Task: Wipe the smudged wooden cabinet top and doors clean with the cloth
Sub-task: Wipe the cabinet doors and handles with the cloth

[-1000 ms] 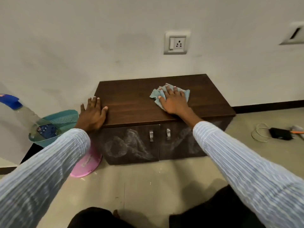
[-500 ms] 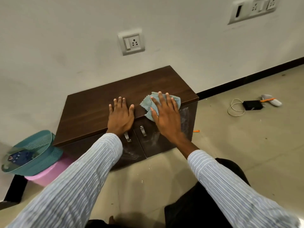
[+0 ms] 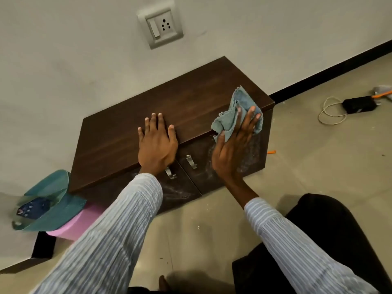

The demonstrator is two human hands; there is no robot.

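Note:
A low dark wooden cabinet [image 3: 118,132] stands against the wall, with two doors and metal handles [image 3: 192,161]. My left hand [image 3: 156,145] lies flat on the front edge of its top, fingers apart. My right hand [image 3: 232,148] presses a light blue cloth [image 3: 235,110] against the upper part of the right door [image 3: 250,158], where the cloth also laps over the top's front edge. White smudges show on the right door and on the left door [image 3: 178,190].
A teal basket [image 3: 53,200] rests on a pink tub [image 3: 72,228] left of the cabinet. A black adapter [image 3: 358,105] with a white cable [image 3: 331,112] lies on the floor at the right. A wall socket [image 3: 161,27] is above the cabinet.
My right hand slid the cloth off the cabinet top, over the front edge and onto the right door. My left hand moved from the top's left corner to its middle front edge. The view tilted.

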